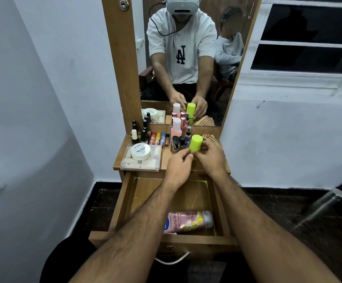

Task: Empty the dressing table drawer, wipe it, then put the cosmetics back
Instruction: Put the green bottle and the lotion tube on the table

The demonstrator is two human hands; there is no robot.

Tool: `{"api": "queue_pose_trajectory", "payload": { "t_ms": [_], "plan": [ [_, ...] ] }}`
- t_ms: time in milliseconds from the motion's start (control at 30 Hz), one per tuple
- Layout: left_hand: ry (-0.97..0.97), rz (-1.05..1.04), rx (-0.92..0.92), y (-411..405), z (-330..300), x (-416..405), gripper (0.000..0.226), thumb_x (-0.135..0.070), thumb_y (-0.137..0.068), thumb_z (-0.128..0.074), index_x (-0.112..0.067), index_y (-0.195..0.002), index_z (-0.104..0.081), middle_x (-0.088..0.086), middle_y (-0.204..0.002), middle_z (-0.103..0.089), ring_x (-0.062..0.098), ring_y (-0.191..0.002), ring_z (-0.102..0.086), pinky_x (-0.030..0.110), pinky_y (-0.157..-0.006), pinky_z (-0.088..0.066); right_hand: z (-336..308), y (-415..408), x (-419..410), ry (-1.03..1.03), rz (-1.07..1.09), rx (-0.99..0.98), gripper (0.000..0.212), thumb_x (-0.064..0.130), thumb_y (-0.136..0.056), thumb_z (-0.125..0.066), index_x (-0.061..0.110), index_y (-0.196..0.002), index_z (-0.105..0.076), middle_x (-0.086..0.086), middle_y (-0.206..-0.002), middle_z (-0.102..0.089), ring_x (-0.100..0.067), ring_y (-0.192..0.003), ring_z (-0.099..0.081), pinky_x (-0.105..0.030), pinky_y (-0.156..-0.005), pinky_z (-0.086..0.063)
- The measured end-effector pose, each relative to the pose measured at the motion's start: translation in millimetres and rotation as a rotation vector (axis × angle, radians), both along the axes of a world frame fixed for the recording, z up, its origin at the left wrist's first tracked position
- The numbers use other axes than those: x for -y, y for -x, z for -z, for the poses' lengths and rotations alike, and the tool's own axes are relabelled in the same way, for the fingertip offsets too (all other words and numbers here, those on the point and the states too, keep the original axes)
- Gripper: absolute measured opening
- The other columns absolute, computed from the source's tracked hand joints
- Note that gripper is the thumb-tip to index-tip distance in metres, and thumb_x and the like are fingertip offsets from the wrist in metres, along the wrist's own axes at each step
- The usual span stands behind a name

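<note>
Still emptying: pink lotion bottle (188,221) lying in open drawer (125,199) below and nearer than both hands, so wiping and restocking still pending by the look of it. Left hand (179,167) and right hand (210,156) both pinching lime-green bottle (195,144) over dressing table top (167,158), nail polishes (139,133) and clear box (141,160) sitting left of hands. Beyond hands: checked cloth (212,138), mirror (186,58), window (309,37) showing far right.

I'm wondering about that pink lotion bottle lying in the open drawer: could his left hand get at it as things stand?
Probably yes. The pink lotion bottle lies uncovered in the open wooden drawer, nothing above it. But the left hand is busy with the lime-green cylindrical container, so it must let go first.
</note>
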State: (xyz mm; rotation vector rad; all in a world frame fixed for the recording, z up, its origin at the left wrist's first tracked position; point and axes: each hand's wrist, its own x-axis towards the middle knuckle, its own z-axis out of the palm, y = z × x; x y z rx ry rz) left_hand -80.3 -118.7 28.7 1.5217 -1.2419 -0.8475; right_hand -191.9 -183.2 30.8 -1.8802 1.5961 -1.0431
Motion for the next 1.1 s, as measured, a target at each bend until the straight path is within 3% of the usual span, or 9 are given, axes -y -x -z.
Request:
{"api": "queue_pose_trajectory", "payload": {
  "t_ms": [100,200,533,700,800,967,1033,1100],
  "plan": [
    [-0.041,0.031,-0.064,2,7,6,0.045,-0.030,-0.086,-0.045,-0.022,-0.128,-0.061,0.000,-0.119,-0.068,0.021,-0.115,-0.060,0.045,-0.102,-0.048,-1,-8,10,-0.016,0.006,-0.025,0.036,0.019,-0.080,-0.080,0.012,-0.114,-0.070,-0.004,-0.107,-0.074,-0.018,-0.095,-0.066,-0.035,-0.087,-0.054],
    [-0.043,0.066,-0.117,5,3,7,0.045,-0.024,-0.085,-0.043,-0.025,-0.126,-0.061,-0.004,-0.114,-0.068,0.017,-0.110,-0.060,0.044,-0.100,-0.049,-3,-11,17,-0.029,0.019,-0.059,0.034,0.017,-0.079,-0.080,0.009,-0.112,-0.071,-0.006,-0.107,-0.074,-0.021,-0.097,-0.067,-0.038,-0.090,-0.054],
    [-0.075,0.090,-0.111,8,2,11,0.054,-0.024,-0.082,-0.042,-0.023,-0.135,-0.053,0.006,-0.124,-0.063,0.032,-0.121,-0.054,0.050,-0.104,-0.044,-2,-14,20,-0.004,0.056,-0.063,0.022,0.015,-0.082,-0.078,0.009,-0.103,-0.075,-0.006,-0.099,-0.075,-0.019,-0.089,-0.067,-0.033,-0.084,-0.055],
    [-0.061,0.083,-0.112,7,2,10,0.053,-0.021,-0.082,-0.045,-0.024,-0.133,-0.055,-0.003,-0.120,-0.064,0.018,-0.114,-0.058,0.044,-0.102,-0.048,-1,-12,19,-0.017,0.044,-0.065,0.024,0.016,-0.083,-0.077,0.010,-0.106,-0.076,-0.004,-0.101,-0.075,-0.020,-0.094,-0.068,-0.035,-0.089,-0.055],
    [-0.010,-0.005,-0.151,9,-1,1,0.050,-0.009,-0.089,-0.050,-0.017,-0.139,-0.052,-0.008,-0.128,-0.060,0.007,-0.117,-0.055,0.029,-0.102,-0.047,-3,-8,11,0.000,0.045,-0.076,0.022,0.016,-0.084,-0.076,0.009,-0.104,-0.076,-0.005,-0.101,-0.075,-0.019,-0.093,-0.068,-0.036,-0.088,-0.055],
    [0.046,-0.025,-0.073,4,9,-26,0.030,-0.007,-0.089,-0.057,-0.020,-0.113,-0.069,-0.007,-0.101,-0.072,0.009,-0.092,-0.069,0.036,-0.087,-0.057,0,6,-21,0.043,0.053,0.043,0.014,0.022,-0.084,-0.075,0.013,-0.095,-0.075,0.000,-0.088,-0.074,-0.016,-0.080,-0.069,-0.040,-0.076,-0.060],
    [-0.009,0.032,-0.026,-2,16,-41,0.025,-0.008,-0.091,-0.060,-0.025,-0.105,-0.070,-0.008,-0.090,-0.073,0.008,-0.081,-0.070,0.033,-0.082,-0.058,5,14,-38,0.021,0.019,0.067,0.008,0.020,-0.085,-0.074,0.014,-0.091,-0.074,0.001,-0.083,-0.072,-0.016,-0.076,-0.069,-0.040,-0.074,-0.060],
    [-0.074,0.079,0.084,-11,26,-54,0.022,-0.010,-0.091,-0.062,-0.026,-0.104,-0.070,-0.010,-0.090,-0.072,0.006,-0.082,-0.069,0.026,-0.080,-0.056,12,22,-55,-0.068,-0.051,0.064,0.002,0.018,-0.086,-0.073,0.016,-0.087,-0.072,0.002,-0.078,-0.071,-0.014,-0.072,-0.068,-0.037,-0.071,-0.060]
  ]
}}
